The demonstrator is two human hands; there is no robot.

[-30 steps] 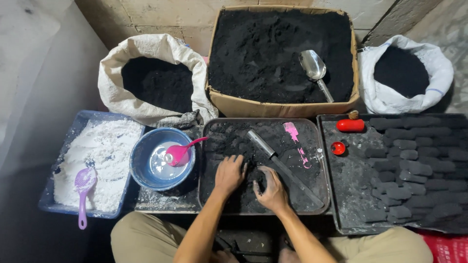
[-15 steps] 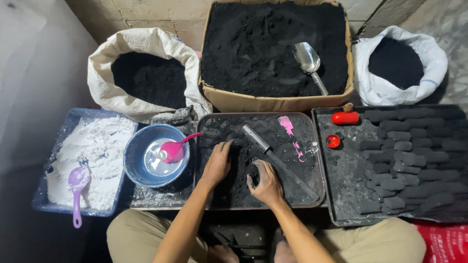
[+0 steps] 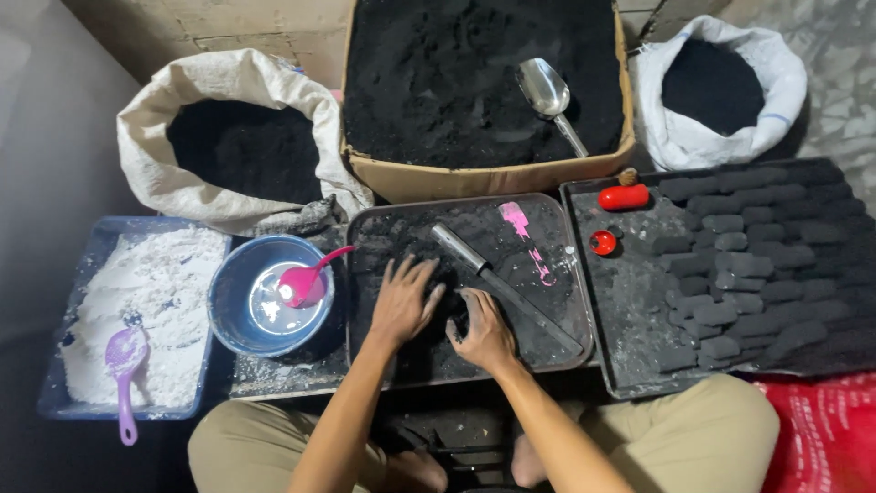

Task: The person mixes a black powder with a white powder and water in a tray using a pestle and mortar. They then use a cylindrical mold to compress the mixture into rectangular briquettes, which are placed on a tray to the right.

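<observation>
Both my hands work in the black powder on a dark metal tray (image 3: pixel 570 283) in front of me. My left hand (image 3: pixel 404 299) lies flat on the powder with its fingers spread. Beside it, my right hand (image 3: pixel 480 330) curls around a lump of black mix (image 3: pixel 459 319). A long metal knife (image 3: pixel 497 281) lies diagonally across the tray just right of my hands. Farther back on the tray lies a pink scraper (image 3: pixel 526 240).
A blue bowl (image 3: pixel 239 315) with a pink spoon (image 3: pixel 307 278) stands at the left, beside a blue tray of white powder (image 3: pixel 137 310) with a purple scoop (image 3: pixel 123 370). At the right, a tray (image 3: pixel 630 301) holds several black briquettes. Behind are a cardboard box (image 3: pixel 484 178) with a metal scoop (image 3: pixel 550 99) and two sacks.
My left hand has spread flat on the powder and my right hand has closed more tightly on the lump. The camera view has shifted a little downward and to the left.
</observation>
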